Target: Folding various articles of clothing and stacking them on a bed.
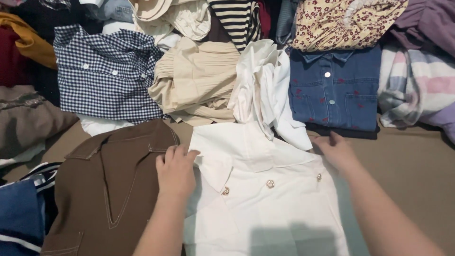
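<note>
A white shirt [275,208] with gold buttons lies flat in front of me on a tan surface [412,161]. My left hand [175,170] presses palm-down on the shirt's left shoulder, by its collar, fingers together. My right hand [337,150] rests flat on the shirt's right shoulder edge. Neither hand grips anything. Beside my left hand, a brown collared garment [109,185] with pale stitching lies to the left of the shirt.
Folded and loose clothes crowd the back: a navy gingham shirt [104,76], a cream pleated piece [199,80], a crumpled white garment [263,80], a denim shirt [334,90], a striped pastel piece [417,85]. Blue striped fabric [21,218] lies at lower left.
</note>
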